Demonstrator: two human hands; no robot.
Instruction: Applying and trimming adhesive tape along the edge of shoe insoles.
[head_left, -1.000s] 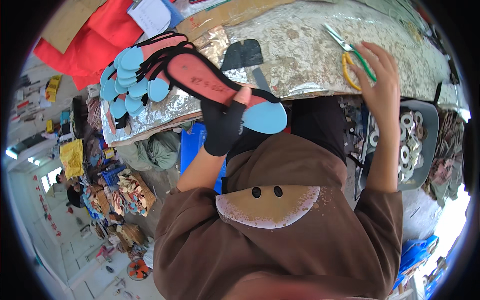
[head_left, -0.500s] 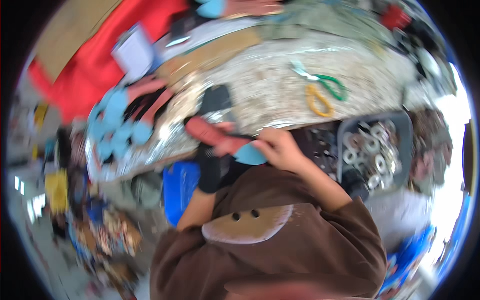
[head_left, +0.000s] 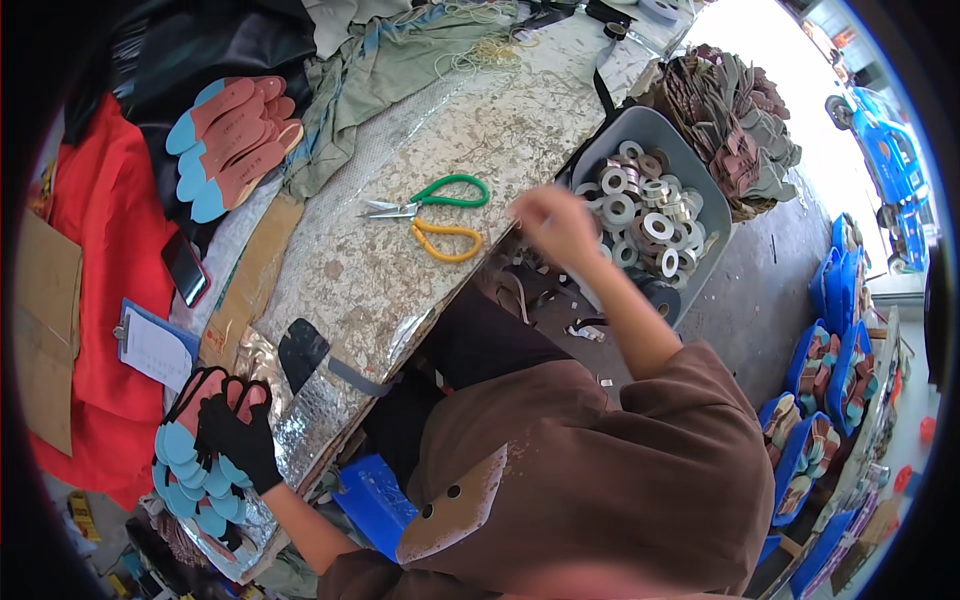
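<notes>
My left hand (head_left: 238, 437), in a black glove, is at the pile of blue-and-pink insoles (head_left: 182, 440) at the table's lower left end. Its fingers look closed on an insole (head_left: 248, 398) with a dark edge; the dark glove hides part of the grip. My right hand (head_left: 555, 222), bare, is over the table's near edge beside the grey bin (head_left: 700, 268). Motion blurs its fingers, and nothing clear shows in them. Scissors (head_left: 425, 215) with one green and one yellow handle lie splayed on the table, left of my right hand.
White and brown tape rolls (head_left: 657, 226) fill the grey bin. Stacked insoles (head_left: 232, 140), a phone (head_left: 185, 268), a clipboard (head_left: 157, 345) and a red sheet (head_left: 100, 230) are at the left. Brown cut pieces (head_left: 730, 130) are heaped behind the bin. Blue crates (head_left: 806, 455) stand far right.
The view has turned right. Both hands were together on an insole; now my left hand is at the insole pile and my right hand has moved away from it towards the bin.
</notes>
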